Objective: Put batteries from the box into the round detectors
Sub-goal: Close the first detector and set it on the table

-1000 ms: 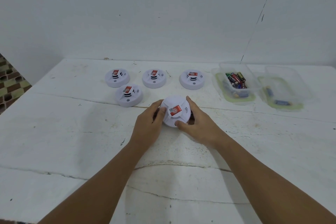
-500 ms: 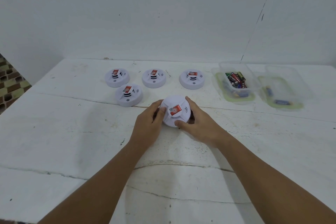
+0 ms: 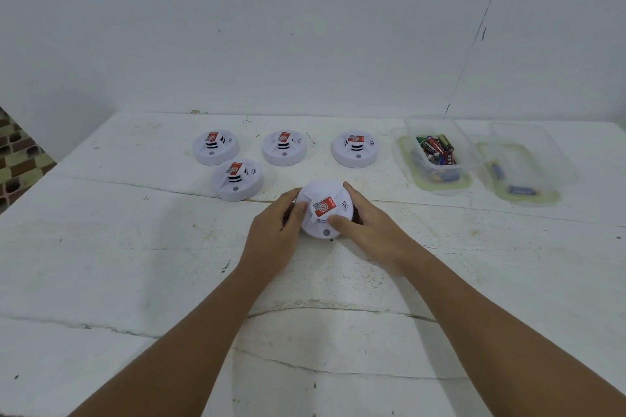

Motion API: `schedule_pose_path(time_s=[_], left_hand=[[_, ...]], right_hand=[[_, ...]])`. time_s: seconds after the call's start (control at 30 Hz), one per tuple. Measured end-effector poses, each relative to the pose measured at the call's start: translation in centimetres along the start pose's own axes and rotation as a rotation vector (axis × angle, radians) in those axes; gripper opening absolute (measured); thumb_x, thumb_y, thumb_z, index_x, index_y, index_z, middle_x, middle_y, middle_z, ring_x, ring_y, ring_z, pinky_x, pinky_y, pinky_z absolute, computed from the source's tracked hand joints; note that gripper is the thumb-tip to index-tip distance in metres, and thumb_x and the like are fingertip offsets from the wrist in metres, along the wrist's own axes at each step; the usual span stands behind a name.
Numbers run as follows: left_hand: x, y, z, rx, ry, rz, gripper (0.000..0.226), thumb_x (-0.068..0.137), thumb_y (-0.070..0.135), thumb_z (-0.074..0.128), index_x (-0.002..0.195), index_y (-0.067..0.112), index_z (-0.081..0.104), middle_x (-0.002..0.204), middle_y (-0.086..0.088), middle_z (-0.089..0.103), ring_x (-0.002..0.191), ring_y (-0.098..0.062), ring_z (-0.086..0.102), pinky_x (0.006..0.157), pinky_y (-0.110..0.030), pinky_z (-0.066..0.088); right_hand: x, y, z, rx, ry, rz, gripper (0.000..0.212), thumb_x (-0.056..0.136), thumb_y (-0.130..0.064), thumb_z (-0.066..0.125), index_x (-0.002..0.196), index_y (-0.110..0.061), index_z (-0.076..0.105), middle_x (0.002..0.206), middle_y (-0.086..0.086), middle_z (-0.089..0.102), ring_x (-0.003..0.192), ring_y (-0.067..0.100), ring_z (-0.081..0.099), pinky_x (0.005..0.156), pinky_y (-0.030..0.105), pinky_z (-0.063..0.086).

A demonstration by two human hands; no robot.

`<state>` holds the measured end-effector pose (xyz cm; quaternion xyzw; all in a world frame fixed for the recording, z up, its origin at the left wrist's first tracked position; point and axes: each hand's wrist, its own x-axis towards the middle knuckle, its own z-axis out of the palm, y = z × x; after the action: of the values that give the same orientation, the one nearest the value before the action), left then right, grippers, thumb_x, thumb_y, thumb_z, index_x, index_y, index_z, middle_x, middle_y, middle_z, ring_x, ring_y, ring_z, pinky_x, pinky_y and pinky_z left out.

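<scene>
Both hands clasp one round white detector (image 3: 323, 208) at table centre: the left hand (image 3: 274, 237) curls round its 9 o'clock side, the right hand (image 3: 369, 234) round its 3 o'clock side, thumb on top. At 2 o'clock, a clear box (image 3: 435, 154) holds a heap of batteries (image 3: 435, 149); beside it, a second clear tub (image 3: 523, 167) holds two. Four more detectors (image 3: 284, 147) sit from 10 to 12 o'clock on the white table (image 3: 101, 247).
</scene>
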<state>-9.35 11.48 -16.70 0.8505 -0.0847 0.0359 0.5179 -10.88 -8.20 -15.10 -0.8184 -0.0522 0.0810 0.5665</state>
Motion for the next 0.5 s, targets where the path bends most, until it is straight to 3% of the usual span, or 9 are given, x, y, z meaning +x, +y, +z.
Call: schedule_pose_path(time_s=[0.1,0.27,0.4,0.5], left_hand=[[0.08,-0.07,0.01,0.001,-0.003,-0.002,0.032,0.109,0.036,0.047,0.137,0.031,0.063,0.114,0.017,0.074,0.106,0.002,0.066,0.087,-0.016,0.052],[0.00,0.01,0.00,-0.008,-0.001,-0.006,0.031,0.109,0.037,0.048,0.136,0.033,0.064,0.112,0.018,0.073,0.106,0.002,0.066,0.089,-0.018,0.052],[0.05,0.06,0.01,0.001,0.001,-0.003,0.030,0.110,0.036,0.048,0.135,0.034,0.064,0.110,0.018,0.074,0.104,0.000,0.066,0.088,-0.019,0.053],[0.04,0.03,0.03,-0.006,0.001,-0.008,0.030,0.110,0.036,0.048,0.135,0.034,0.064,0.111,0.021,0.073,0.105,0.005,0.065,0.085,-0.011,0.049]], right_hand=[[-0.04,-0.01,-0.01,0.045,-0.002,0.021,0.047,0.100,-0.037,0.058,0.145,-0.048,0.047,0.133,-0.023,0.065,0.124,0.002,0.060,0.111,0.039,0.049],[-0.22,-0.48,-0.07,0.086,-0.006,0.061,0.041,0.107,-0.023,0.051,0.118,-0.063,0.051,0.115,-0.040,0.066,0.113,-0.014,0.060,0.112,0.034,0.047],[-0.10,-0.32,0.09,0.112,0.002,0.053,0.042,0.105,-0.026,0.050,0.139,-0.050,0.052,0.128,-0.028,0.066,0.120,-0.004,0.061,0.113,0.041,0.047],[-0.11,-0.28,0.20,0.112,0.006,0.046,0.041,0.106,-0.024,0.049,0.129,-0.058,0.051,0.125,-0.031,0.067,0.119,-0.006,0.061,0.112,0.037,0.047]])
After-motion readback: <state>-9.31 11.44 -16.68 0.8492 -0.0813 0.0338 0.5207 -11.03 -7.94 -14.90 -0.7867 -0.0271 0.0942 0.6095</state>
